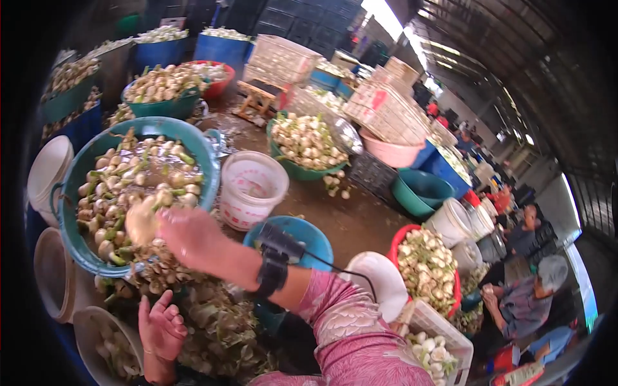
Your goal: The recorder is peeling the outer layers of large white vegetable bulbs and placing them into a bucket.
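My right hand (193,236), blurred, reaches over the near rim of a large teal tub (212,181). Its fingers are closed on a pale rounded thing (141,223), too smeared to name surely. Inside the tub, bulbs with green stems, like onions or garlic, lie around a wet patch. A black strap with a small device and cable (275,258) circles my right wrist. My left hand (163,324) is palm up below the tub, with loosely bent fingers and nothing in it. Dry skins and leaves (222,328) are heaped beside it.
A white bucket (253,190) and a blue basin (301,239) stand right of the tub. Farther off are a green basin (309,161) and a red basin (427,270) of bulbs. A white crate (458,337) sits near a seated person (526,299). Buckets (53,275) line the left.
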Tool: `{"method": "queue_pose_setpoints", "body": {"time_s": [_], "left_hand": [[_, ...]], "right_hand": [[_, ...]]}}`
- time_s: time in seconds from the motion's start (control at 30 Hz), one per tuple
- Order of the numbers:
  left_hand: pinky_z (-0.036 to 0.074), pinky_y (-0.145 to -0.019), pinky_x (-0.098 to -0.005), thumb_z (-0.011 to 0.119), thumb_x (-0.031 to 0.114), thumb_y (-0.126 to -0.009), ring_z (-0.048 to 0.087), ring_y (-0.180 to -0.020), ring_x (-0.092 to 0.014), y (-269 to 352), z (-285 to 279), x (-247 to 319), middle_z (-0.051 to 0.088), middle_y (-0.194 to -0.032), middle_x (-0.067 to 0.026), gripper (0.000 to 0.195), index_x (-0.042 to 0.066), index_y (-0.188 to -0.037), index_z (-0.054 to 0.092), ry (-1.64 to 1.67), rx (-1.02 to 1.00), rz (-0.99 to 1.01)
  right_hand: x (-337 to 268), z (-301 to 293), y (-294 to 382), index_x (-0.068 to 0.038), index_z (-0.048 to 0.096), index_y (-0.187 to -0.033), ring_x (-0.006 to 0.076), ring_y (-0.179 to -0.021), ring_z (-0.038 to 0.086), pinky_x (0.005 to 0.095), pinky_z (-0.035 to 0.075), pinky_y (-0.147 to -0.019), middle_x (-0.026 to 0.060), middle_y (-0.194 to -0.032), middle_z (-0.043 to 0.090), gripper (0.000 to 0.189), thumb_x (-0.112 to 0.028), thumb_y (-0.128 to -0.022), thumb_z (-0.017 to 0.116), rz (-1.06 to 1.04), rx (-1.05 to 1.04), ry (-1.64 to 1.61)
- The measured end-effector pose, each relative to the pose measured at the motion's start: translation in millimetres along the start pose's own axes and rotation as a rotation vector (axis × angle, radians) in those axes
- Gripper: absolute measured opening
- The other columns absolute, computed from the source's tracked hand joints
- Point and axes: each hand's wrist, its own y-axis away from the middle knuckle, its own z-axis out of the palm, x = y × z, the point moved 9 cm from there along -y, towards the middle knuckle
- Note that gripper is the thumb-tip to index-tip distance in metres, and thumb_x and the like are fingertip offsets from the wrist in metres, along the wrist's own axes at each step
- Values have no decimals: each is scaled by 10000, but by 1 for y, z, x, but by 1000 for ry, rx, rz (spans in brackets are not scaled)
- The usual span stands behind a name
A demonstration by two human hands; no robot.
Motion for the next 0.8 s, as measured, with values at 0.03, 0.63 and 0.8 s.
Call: {"method": "queue_pose_setpoints", "body": {"time_s": [0.03, 0.63, 0.8], "left_hand": [[449, -485, -333, 303, 526, -828, 566, -594, -218, 1, 19, -12, 571, -706, -74, 535, 96, -1118, 435, 61, -110, -71], [428, -798, -293, 588, 184, -778, 466, -959, -174, 1, -53, -45, 436, -1102, -76, 555, 58, -1223, 281, -898, 1, 468], [408, -815, -267, 608, 180, -761, 463, -960, -172, -3, -68, -41, 434, -1107, -90, 575, 34, -1215, 287, -961, 129, 589]], "right_hand": [[-5, -2, 24, 1, 472, -805, 294, -661, 537, 380, 433, -568, 122, -688, 520, 157, -122, -719, 521, 97, -23, -98], [-27, 88, 186, -29, 587, -667, 302, -643, 576, 377, 460, -582, 149, -676, 584, 173, -188, -660, 519, 636, -354, -271], [-27, 97, 194, -55, 604, -640, 253, -636, 599, 339, 474, -571, 114, -675, 601, 158, -202, -641, 544, 697, -376, -190]]}}
